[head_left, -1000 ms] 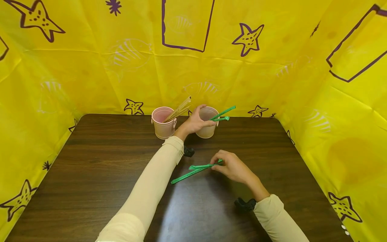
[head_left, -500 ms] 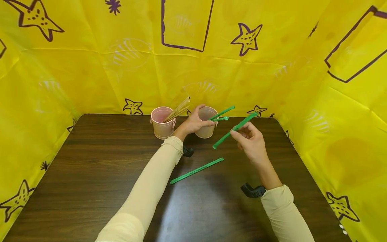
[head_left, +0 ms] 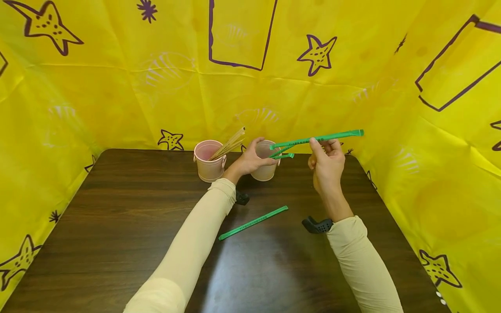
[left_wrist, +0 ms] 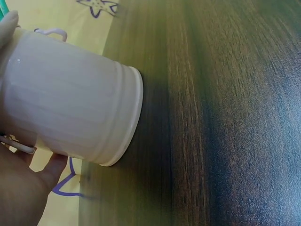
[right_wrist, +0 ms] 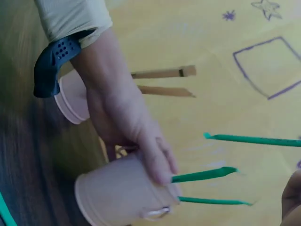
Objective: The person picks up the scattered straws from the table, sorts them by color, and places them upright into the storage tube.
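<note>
My left hand [head_left: 250, 160] grips the right-hand pale pink bucket [head_left: 263, 173] round its side, thumb near the rim. Two green paper-wrapped straws [left_wrist: 3, 8] [right_wrist: 204, 174] lean out of it over the right side. Between thumb and fingers, my right hand [head_left: 328, 167] pinches another green wrapped straw [head_left: 340, 135], held nearly level. In the head view the straw's left end overlaps the bucket's mouth; in the right wrist view that end [right_wrist: 235, 138] stands apart from the straws in the bucket. One more green wrapped straw [head_left: 253, 223] lies slantwise on the table.
Left of the gripped bucket stands a second pink bucket [head_left: 209, 171] with several tan wrapped straws [head_left: 231, 144] leaning right. Both buckets are near the back edge of the dark wooden table [head_left: 117, 208]. A yellow patterned cloth [head_left: 125, 95] hangs behind and at the sides.
My right hand has lifted one green straw off the table, carried it up towards the right-hand bucket and turned it nearly level. The left hand stays on the bucket.
</note>
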Demonstrator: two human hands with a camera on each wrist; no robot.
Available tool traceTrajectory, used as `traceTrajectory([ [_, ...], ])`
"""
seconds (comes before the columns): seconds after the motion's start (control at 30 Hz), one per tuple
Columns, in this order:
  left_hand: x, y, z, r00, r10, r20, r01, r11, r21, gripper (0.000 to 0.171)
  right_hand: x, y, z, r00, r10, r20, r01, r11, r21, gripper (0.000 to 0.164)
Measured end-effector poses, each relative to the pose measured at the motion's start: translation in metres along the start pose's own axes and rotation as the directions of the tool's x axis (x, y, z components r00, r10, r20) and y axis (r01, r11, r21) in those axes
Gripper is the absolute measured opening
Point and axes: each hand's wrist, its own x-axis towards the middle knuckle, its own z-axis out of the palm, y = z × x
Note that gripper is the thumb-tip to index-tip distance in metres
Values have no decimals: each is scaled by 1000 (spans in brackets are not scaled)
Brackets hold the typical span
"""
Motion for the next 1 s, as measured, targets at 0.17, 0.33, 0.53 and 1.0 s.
traceTrajectory([
  [0.17, 0, -1, 0, 1000, 13, -1, -13, 1000, 3, 102, 8, 18, 1, 998, 56, -30, -57, 998, -39, 13],
  [0.33, -2, -4, 1, 1000, 22, -10, -21, 1000, 7, 101, 10, 37, 1, 994, 107, 14, -102, 973, -206, 14],
  [0.53, -4, -6, 3, 1000, 21, -7, -21, 1000, 7, 99, 14, 57, 2, 981, 193, -9, -188, 942, -278, 15],
  [1.0, -3, 0, 1, 1000, 21, -5, -21, 1000, 1, 100, 19, 71, 8, 962, 274, -9, -262, 909, -325, 14],
])
